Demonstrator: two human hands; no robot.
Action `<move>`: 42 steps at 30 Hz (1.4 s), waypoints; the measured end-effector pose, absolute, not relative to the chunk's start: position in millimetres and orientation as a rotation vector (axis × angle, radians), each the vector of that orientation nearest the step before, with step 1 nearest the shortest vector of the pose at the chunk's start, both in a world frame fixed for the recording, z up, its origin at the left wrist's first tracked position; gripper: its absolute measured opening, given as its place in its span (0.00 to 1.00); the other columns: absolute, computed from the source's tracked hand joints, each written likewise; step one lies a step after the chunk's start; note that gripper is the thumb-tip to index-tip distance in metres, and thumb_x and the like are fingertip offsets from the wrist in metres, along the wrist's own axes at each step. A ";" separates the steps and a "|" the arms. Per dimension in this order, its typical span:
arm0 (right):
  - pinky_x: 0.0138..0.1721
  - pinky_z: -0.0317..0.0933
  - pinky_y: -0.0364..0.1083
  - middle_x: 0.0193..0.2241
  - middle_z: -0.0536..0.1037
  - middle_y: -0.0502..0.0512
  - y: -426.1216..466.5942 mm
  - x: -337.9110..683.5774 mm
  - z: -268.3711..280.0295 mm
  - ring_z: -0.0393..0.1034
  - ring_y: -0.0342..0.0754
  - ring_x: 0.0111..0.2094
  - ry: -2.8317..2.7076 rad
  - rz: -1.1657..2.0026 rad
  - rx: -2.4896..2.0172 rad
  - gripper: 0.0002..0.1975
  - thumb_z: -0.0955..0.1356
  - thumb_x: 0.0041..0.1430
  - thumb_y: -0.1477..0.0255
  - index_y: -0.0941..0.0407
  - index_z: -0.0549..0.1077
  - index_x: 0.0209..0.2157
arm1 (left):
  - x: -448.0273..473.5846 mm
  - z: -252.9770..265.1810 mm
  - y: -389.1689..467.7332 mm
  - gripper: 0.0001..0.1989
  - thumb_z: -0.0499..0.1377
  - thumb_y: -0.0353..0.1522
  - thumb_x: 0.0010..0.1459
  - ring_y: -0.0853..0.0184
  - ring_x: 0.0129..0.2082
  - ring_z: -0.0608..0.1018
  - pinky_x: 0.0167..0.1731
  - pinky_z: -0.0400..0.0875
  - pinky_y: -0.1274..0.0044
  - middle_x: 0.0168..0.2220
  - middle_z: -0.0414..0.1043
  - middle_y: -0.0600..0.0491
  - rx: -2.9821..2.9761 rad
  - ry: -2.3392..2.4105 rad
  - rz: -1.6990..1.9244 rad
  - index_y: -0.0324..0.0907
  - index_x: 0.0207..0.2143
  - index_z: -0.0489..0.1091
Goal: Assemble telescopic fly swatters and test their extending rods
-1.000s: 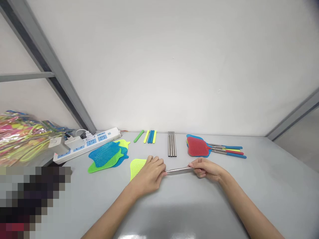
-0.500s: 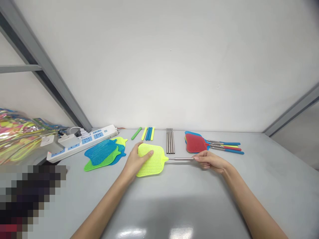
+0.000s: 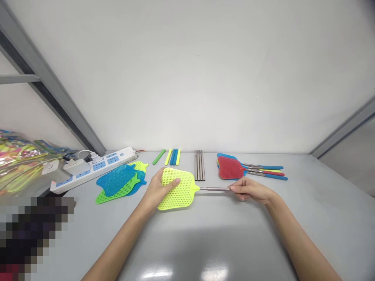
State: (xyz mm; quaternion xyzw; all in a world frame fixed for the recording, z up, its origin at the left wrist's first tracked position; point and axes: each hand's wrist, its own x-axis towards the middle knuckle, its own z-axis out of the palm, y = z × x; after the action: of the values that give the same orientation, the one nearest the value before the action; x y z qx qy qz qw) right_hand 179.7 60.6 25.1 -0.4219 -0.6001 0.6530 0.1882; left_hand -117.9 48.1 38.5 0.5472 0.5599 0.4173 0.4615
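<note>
A yellow fly swatter head (image 3: 179,195) is gripped at its left edge by my left hand (image 3: 159,188), thumb on top and the fingers hidden beneath. Its narrow neck meets a thin metal rod (image 3: 215,189) that points right. My right hand (image 3: 249,189) pinches the far end of that rod between thumb and fingers. Just behind the rod, several metal rods (image 3: 199,166) lie side by side on the grey table (image 3: 199,222). Loose blue, green and yellow swatter heads (image 3: 115,179) overlap in a pile left of my left hand.
Coloured handle sleeves (image 3: 175,157) lie near the wall. Swatters with red, blue and yellow parts (image 3: 231,168) are stacked behind my right hand. A white power strip (image 3: 96,168) with plugs runs along the left, beside a shiny plastic bag (image 3: 20,160) of colourful things.
Both hands keep their hold on the swatter head and rod, which have shifted only slightly. The whole view has moved a little.
</note>
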 end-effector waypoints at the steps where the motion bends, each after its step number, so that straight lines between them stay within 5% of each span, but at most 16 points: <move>1: 0.20 0.38 0.43 0.12 0.57 0.46 59.9 180.2 26.3 0.42 0.36 0.16 -1.731 1.832 -1.197 0.18 0.64 0.48 0.62 0.61 0.65 0.14 | -117.8 38.8 48.1 0.19 0.57 0.42 0.41 0.64 0.30 0.74 0.27 0.68 0.76 0.31 0.71 0.50 1.367 1.389 1.022 0.40 0.34 0.62; 5: 0.20 0.40 0.42 0.15 0.61 0.48 58.2 178.3 28.6 0.45 0.36 0.17 -1.816 1.835 -1.286 0.17 0.64 0.47 0.61 0.62 0.72 0.25 | -119.3 37.9 49.7 0.18 0.56 0.42 0.42 0.65 0.31 0.73 0.28 0.67 0.76 0.31 0.70 0.52 1.516 1.493 1.000 0.41 0.33 0.61; 8: 0.19 0.38 0.42 0.14 0.56 0.46 58.7 173.6 26.7 0.44 0.37 0.17 -1.806 1.819 -1.291 0.19 0.64 0.47 0.60 0.63 0.73 0.30 | -121.0 34.6 51.2 0.17 0.56 0.42 0.43 0.66 0.30 0.72 0.28 0.66 0.77 0.30 0.68 0.54 1.618 1.585 1.012 0.42 0.34 0.60; 23: 0.17 0.30 0.42 0.11 0.50 0.44 63.5 171.0 9.2 0.39 0.36 0.16 -1.550 1.976 -1.292 0.16 0.65 0.45 0.62 0.63 0.72 0.26 | -115.3 28.4 47.9 0.15 0.56 0.41 0.44 0.67 0.27 0.71 0.27 0.65 0.77 0.25 0.64 0.57 1.567 1.535 1.060 0.43 0.30 0.56; 42: 0.17 0.33 0.41 0.11 0.50 0.44 61.2 164.7 16.1 0.41 0.37 0.16 -1.530 1.995 -1.232 0.16 0.66 0.45 0.62 0.63 0.73 0.27 | -119.4 51.0 44.5 0.16 0.58 0.38 0.42 0.66 0.29 0.72 0.26 0.66 0.78 0.27 0.67 0.55 1.557 1.501 1.100 0.42 0.32 0.59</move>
State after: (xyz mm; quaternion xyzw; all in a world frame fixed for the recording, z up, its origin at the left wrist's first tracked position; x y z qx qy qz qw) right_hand 164.7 61.2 16.1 -0.4335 -0.5385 0.7022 0.1703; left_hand -119.4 44.5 51.0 0.6010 0.5796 0.4245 0.3501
